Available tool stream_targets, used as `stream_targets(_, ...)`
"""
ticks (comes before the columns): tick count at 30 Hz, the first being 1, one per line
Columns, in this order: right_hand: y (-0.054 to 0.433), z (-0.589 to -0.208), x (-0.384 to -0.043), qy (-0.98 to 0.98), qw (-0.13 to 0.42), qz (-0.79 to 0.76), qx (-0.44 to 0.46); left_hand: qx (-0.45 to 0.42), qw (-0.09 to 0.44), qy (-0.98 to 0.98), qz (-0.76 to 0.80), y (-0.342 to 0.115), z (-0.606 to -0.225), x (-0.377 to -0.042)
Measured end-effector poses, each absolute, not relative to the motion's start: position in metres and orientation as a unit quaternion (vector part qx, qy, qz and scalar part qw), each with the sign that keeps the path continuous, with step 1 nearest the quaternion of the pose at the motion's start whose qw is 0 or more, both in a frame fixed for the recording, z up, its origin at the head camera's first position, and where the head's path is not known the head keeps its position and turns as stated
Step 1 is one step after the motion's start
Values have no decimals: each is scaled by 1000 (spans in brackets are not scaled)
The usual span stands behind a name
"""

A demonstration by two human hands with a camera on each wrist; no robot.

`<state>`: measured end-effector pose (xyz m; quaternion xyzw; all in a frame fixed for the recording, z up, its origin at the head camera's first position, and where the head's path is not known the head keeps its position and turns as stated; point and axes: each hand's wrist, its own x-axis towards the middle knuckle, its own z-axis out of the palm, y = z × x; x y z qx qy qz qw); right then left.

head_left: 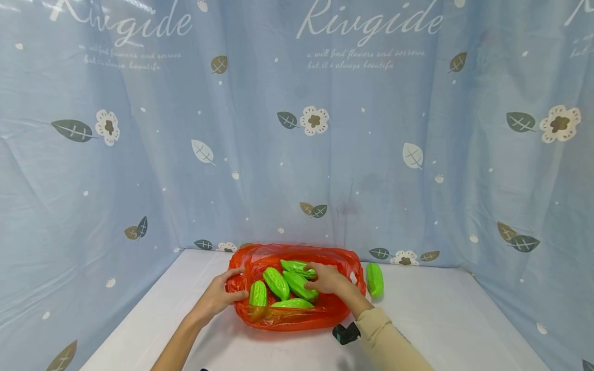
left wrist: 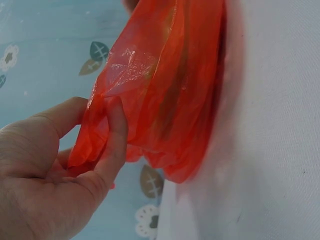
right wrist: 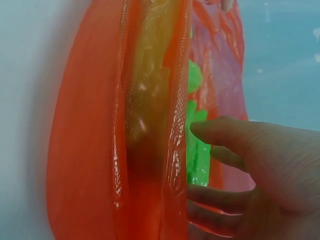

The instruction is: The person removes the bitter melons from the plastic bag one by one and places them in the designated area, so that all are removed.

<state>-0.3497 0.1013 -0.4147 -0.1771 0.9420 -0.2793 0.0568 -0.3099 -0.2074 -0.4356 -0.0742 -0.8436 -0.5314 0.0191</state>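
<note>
A red plastic bag (head_left: 292, 325) lies with its mouth spread wide, and several bright green bitter melons (head_left: 276, 283) are inside it. At its left end my left hand (head_left: 218, 294) pinches the rim; in the left wrist view the thin plastic (left wrist: 175, 90) bunches between thumb and fingers. My right hand (head_left: 329, 281) reaches into the mouth from the right, fingertips at the upper melon (head_left: 290, 265) and thumb over the middle one (head_left: 297, 286). In the right wrist view its fingers spread apart beside a green melon (right wrist: 199, 162), their tips partly behind the bag's edge.
One more bitter melon (head_left: 375, 280) lies outside on the white table (head_left: 431, 319), just right of the bag. A small black object (head_left: 345, 334) is by the right forearm. Blue printed curtain (head_left: 362, 180) hangs behind and along both sides.
</note>
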Motion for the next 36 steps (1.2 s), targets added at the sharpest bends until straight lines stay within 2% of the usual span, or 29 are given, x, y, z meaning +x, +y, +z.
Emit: stream_targets(36,89,-423,-356,950,59,-258,-165,-79,24,-848,-523,-206,-436,-308)
